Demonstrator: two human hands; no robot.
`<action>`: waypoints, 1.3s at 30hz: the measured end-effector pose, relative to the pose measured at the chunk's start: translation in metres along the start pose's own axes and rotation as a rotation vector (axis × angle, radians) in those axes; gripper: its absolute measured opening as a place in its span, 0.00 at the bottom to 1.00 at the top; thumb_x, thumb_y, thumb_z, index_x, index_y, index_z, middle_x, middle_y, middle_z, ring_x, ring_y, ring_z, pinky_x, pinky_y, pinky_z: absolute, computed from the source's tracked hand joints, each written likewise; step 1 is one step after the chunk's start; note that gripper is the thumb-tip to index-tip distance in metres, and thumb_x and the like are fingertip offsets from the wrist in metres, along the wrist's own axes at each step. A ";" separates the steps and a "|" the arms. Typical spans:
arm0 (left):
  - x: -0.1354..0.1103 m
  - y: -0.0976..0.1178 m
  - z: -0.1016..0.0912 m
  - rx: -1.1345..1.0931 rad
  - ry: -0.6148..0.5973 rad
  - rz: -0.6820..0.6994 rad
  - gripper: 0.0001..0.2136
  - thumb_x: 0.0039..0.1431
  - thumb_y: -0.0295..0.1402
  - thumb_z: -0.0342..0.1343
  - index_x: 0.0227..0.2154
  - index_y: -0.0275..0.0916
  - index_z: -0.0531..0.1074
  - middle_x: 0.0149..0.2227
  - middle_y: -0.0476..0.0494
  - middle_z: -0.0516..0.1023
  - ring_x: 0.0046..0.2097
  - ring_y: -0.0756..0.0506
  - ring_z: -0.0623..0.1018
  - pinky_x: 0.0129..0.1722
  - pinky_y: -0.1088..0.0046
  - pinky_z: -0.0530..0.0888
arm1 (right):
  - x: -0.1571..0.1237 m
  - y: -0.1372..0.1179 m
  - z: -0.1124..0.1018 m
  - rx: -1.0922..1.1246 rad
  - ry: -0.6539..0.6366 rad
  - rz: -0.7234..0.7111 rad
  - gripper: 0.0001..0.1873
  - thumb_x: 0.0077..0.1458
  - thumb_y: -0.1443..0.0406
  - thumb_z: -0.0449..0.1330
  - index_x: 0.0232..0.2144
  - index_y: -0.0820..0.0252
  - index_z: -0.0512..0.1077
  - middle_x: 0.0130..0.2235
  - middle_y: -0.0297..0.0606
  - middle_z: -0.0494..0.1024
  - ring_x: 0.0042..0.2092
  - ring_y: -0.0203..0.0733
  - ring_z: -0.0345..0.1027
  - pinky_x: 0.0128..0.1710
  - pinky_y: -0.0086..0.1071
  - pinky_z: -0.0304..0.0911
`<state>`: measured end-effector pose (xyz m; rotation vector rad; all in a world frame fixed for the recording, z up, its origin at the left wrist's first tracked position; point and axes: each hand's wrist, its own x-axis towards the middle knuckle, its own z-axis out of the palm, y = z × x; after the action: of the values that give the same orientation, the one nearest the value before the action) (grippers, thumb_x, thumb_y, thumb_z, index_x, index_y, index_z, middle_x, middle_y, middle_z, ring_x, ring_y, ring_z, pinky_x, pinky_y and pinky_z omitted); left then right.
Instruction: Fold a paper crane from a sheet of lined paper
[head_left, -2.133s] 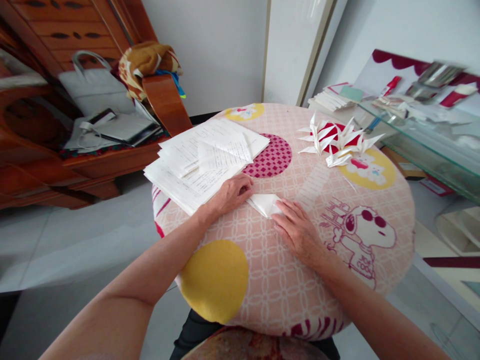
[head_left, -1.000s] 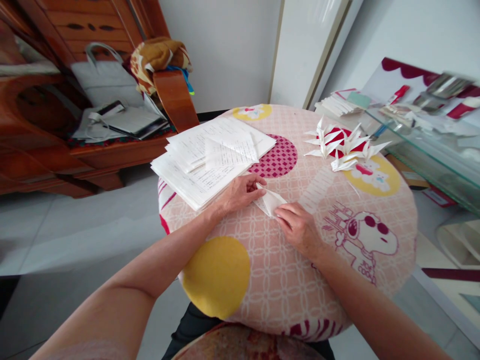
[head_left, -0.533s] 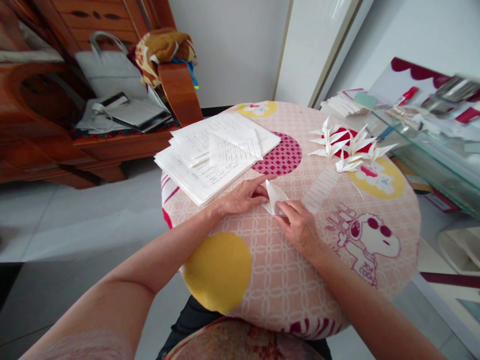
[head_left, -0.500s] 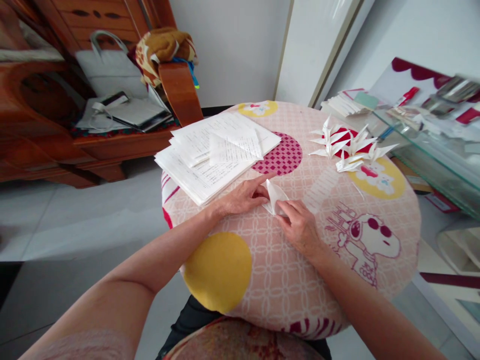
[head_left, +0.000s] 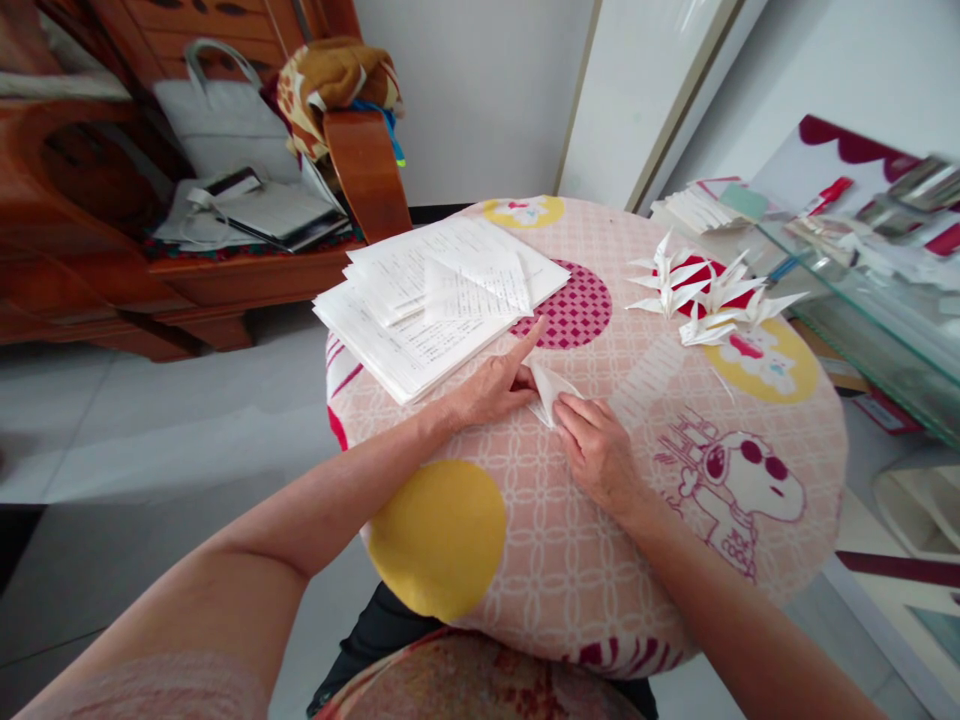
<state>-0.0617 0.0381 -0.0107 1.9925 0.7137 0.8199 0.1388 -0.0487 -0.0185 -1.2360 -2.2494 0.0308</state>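
A small folded white paper (head_left: pixel 550 388) lies on the round table between my hands. My left hand (head_left: pixel 495 388) pinches its left edge between thumb and curled fingers, the index finger stretched out away from it. My right hand (head_left: pixel 598 445) grips the paper's right side, thumb and fingers pressed together on it. Part of the paper is hidden under the fingers. Several folded white paper cranes (head_left: pixel 705 295) sit in a group at the table's far right. A stack of written sheets (head_left: pixel 420 350) lies beyond my left hand, with a loose folded sheet (head_left: pixel 480 285) on top.
A patterned cloth (head_left: pixel 555 540) covers the round table. A thin paper strip (head_left: pixel 651 378) lies right of my hands. At the right stands a glass shelf (head_left: pixel 862 320) with papers and a red pen (head_left: pixel 829 195). A wooden bench (head_left: pixel 225 275) holding a bag (head_left: pixel 225 130) stands at the left.
My left index finger has lifted and now points up and away from the paper. Both hands keep hold of the folded paper. The view has shifted slightly.
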 end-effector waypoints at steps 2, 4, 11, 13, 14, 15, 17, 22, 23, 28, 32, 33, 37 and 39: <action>0.000 0.002 -0.002 0.023 0.000 -0.006 0.44 0.56 0.25 0.55 0.71 0.35 0.36 0.31 0.48 0.82 0.30 0.50 0.78 0.34 0.75 0.72 | 0.000 -0.001 -0.001 -0.015 -0.016 -0.004 0.17 0.63 0.72 0.50 0.48 0.61 0.74 0.50 0.49 0.77 0.47 0.52 0.69 0.49 0.47 0.67; -0.001 0.005 -0.005 0.048 -0.016 -0.013 0.41 0.57 0.25 0.56 0.71 0.35 0.43 0.31 0.48 0.82 0.30 0.50 0.78 0.34 0.76 0.72 | 0.000 -0.001 -0.001 -0.030 -0.023 -0.005 0.16 0.63 0.72 0.50 0.47 0.61 0.75 0.50 0.49 0.77 0.47 0.52 0.69 0.49 0.47 0.67; -0.005 0.000 -0.012 0.021 -0.087 -0.003 0.13 0.63 0.32 0.55 0.49 0.36 0.76 0.36 0.44 0.83 0.35 0.48 0.79 0.38 0.73 0.75 | 0.000 -0.003 -0.005 0.017 -0.061 0.001 0.14 0.64 0.71 0.50 0.45 0.62 0.75 0.51 0.48 0.77 0.47 0.52 0.67 0.49 0.47 0.66; -0.006 -0.004 -0.011 0.047 -0.066 0.002 0.11 0.63 0.32 0.56 0.43 0.36 0.79 0.39 0.43 0.84 0.38 0.47 0.81 0.40 0.72 0.76 | -0.001 -0.002 -0.005 0.035 -0.066 -0.005 0.14 0.63 0.71 0.51 0.45 0.63 0.75 0.52 0.48 0.77 0.47 0.51 0.67 0.48 0.47 0.67; -0.006 -0.006 -0.011 0.063 -0.054 0.005 0.10 0.62 0.32 0.56 0.43 0.36 0.80 0.39 0.42 0.84 0.39 0.46 0.81 0.41 0.71 0.76 | -0.002 -0.001 -0.004 0.042 -0.065 -0.006 0.14 0.63 0.71 0.51 0.45 0.63 0.75 0.52 0.48 0.77 0.47 0.51 0.67 0.48 0.47 0.67; -0.006 -0.007 -0.011 0.082 -0.044 0.009 0.11 0.63 0.32 0.56 0.43 0.36 0.80 0.40 0.42 0.84 0.38 0.46 0.81 0.41 0.71 0.76 | -0.002 -0.001 -0.004 0.048 -0.062 -0.005 0.14 0.62 0.71 0.51 0.45 0.62 0.75 0.52 0.47 0.77 0.47 0.51 0.67 0.48 0.47 0.67; -0.007 -0.007 -0.012 0.146 -0.028 0.034 0.11 0.63 0.33 0.56 0.44 0.37 0.80 0.39 0.42 0.83 0.37 0.47 0.80 0.40 0.72 0.75 | -0.004 0.000 -0.004 0.063 -0.058 -0.004 0.15 0.62 0.71 0.52 0.46 0.60 0.75 0.53 0.45 0.77 0.48 0.51 0.67 0.48 0.47 0.67; -0.011 0.004 -0.014 0.461 -0.033 0.198 0.12 0.67 0.33 0.52 0.45 0.38 0.80 0.35 0.43 0.79 0.34 0.49 0.77 0.35 0.74 0.72 | -0.005 0.000 -0.004 0.070 -0.049 -0.009 0.16 0.63 0.71 0.52 0.48 0.60 0.75 0.53 0.45 0.77 0.48 0.51 0.68 0.48 0.47 0.67; -0.012 0.007 -0.014 0.531 -0.040 0.233 0.12 0.68 0.34 0.51 0.43 0.38 0.80 0.33 0.43 0.77 0.34 0.49 0.76 0.34 0.74 0.71 | -0.005 -0.001 -0.003 0.066 -0.045 -0.010 0.16 0.63 0.71 0.52 0.48 0.60 0.75 0.53 0.46 0.77 0.48 0.51 0.68 0.49 0.47 0.67; -0.010 0.015 -0.013 0.791 -0.098 0.404 0.13 0.70 0.33 0.48 0.39 0.39 0.79 0.34 0.42 0.76 0.35 0.48 0.74 0.37 0.70 0.71 | -0.006 0.000 -0.003 0.094 -0.039 -0.020 0.17 0.64 0.70 0.52 0.51 0.58 0.76 0.53 0.45 0.78 0.48 0.49 0.70 0.49 0.46 0.69; -0.007 0.011 -0.010 0.814 -0.137 0.505 0.11 0.69 0.31 0.50 0.38 0.39 0.78 0.39 0.40 0.79 0.40 0.46 0.75 0.41 0.67 0.71 | -0.007 0.002 -0.006 0.153 0.012 -0.003 0.15 0.63 0.70 0.53 0.45 0.58 0.78 0.49 0.44 0.81 0.46 0.47 0.72 0.49 0.44 0.70; -0.006 0.010 -0.010 0.801 -0.142 0.519 0.10 0.69 0.31 0.50 0.38 0.38 0.78 0.39 0.40 0.79 0.41 0.45 0.75 0.42 0.66 0.71 | -0.008 0.003 -0.008 0.181 0.044 0.016 0.15 0.63 0.71 0.54 0.43 0.58 0.79 0.46 0.44 0.82 0.45 0.47 0.73 0.48 0.43 0.70; -0.005 0.006 -0.009 0.745 -0.146 0.539 0.09 0.68 0.30 0.51 0.39 0.38 0.77 0.39 0.39 0.80 0.42 0.44 0.76 0.43 0.65 0.73 | -0.010 0.006 -0.012 0.260 0.148 0.115 0.12 0.62 0.69 0.56 0.38 0.57 0.80 0.38 0.42 0.83 0.41 0.46 0.76 0.44 0.40 0.72; -0.005 0.006 -0.008 0.726 -0.152 0.541 0.10 0.68 0.30 0.50 0.39 0.38 0.77 0.40 0.38 0.80 0.42 0.44 0.77 0.43 0.65 0.74 | -0.011 0.007 -0.012 0.247 0.147 0.132 0.12 0.62 0.69 0.56 0.38 0.56 0.80 0.38 0.42 0.83 0.41 0.46 0.76 0.43 0.40 0.72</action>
<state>-0.0701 0.0360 -0.0035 2.9492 0.4039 0.7543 0.1546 -0.0561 -0.0152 -1.2093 -1.9689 0.2522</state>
